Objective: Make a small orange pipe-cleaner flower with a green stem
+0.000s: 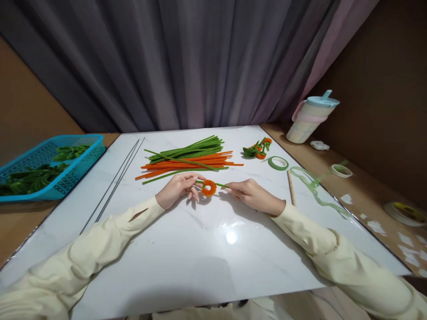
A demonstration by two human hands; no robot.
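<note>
Between my two hands is an orange pipe cleaner coil (209,188) curled into a ring, with a green pipe cleaner (220,185) showing on both sides of it. My left hand (178,189) pinches the green end at the ring's left, its other fingers loosely bent. On the right, my right hand (250,194) closes its fingertips on the far end of the green pipe cleaner. Just beyond the hands lie a pile of green pipe cleaners (193,149) and a pile of orange pipe cleaners (190,163).
Finished-looking orange and green pieces (258,149) sit at back right, beside green tape (278,163), a wooden stick (291,188) and a pale green ribbon (313,189). Thin wires (115,186) and a blue basket (50,193) are left. A tumbler (310,118) stands far right.
</note>
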